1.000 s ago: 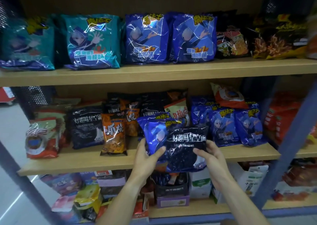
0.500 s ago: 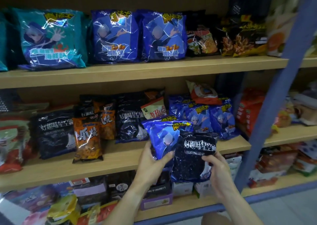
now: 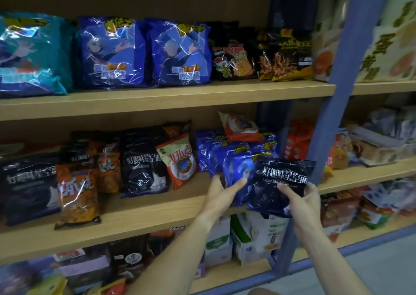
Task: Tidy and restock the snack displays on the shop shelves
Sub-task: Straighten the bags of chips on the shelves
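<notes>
My right hand (image 3: 302, 199) grips a black snack bag with white lettering (image 3: 273, 187) at its lower right side, in front of the middle shelf (image 3: 139, 211). My left hand (image 3: 221, 192) holds a blue snack bag (image 3: 239, 174) at its left edge, thumb across the front; this bag sits partly behind the black one. More blue bags (image 3: 213, 148) stand behind on the shelf. Matching black bags (image 3: 144, 164) stand further left on the same shelf.
A blue upright post (image 3: 335, 105) rises just right of my hands. Orange bags (image 3: 76, 191) and a red-white bag (image 3: 180, 159) fill the middle shelf. The top shelf (image 3: 166, 96) carries teal, blue and black bags. Boxes (image 3: 258, 234) sit below.
The view has swung right, so the shelves slid left in frame. Both hands carried the black and blue bags rightward toward the blue post, and the black bag now sits further right of the blue one.
</notes>
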Tool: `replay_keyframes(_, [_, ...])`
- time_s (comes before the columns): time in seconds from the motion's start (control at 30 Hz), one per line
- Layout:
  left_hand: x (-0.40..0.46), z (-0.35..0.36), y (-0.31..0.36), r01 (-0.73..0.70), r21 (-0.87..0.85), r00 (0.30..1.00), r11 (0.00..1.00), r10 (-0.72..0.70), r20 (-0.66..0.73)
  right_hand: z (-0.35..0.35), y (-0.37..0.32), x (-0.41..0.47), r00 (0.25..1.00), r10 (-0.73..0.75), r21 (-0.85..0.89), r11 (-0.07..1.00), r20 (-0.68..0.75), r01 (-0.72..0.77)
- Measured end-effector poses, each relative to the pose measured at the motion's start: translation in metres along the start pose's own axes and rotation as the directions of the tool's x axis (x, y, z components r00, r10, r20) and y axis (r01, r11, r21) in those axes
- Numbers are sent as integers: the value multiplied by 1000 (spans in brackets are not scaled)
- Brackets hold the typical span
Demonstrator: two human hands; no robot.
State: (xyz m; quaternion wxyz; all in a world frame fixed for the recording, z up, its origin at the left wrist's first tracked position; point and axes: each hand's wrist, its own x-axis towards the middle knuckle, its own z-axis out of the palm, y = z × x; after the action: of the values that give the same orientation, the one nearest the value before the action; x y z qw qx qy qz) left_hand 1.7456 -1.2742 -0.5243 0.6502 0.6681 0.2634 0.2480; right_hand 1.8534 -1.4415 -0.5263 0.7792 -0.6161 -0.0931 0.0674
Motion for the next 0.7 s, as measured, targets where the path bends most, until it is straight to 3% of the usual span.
replay_keyframes(0.1, [8,19,-2,-28,167,995,986,44,-92,8,1,9,993,-89,-89,993,-80,82])
replay_keyframes(0.23, [13,27,2,-40,332,965,943,122,-232,6,-2,7,995,-88,-94,992,-38,84])
replay_keyframes(0.33, [20,29,3,-2,464,962,886,128,-240,0,4,3,981,-118,-142,980,156,140])
replay_keyframes(0.43, [25,28,3,30,641,971,767,130,-201,-2,19,5,942,-81,-227,960,325,161])
replay_keyframes(0.57, [20,4,4,-46,616,993,787,102,-57,5,26,8,924,-45,-237,961,379,144])
replay_keyframes(0.7, [25,-22,6,-97,599,979,795,184,-86,7,34,13,922,-63,-291,939,382,185])
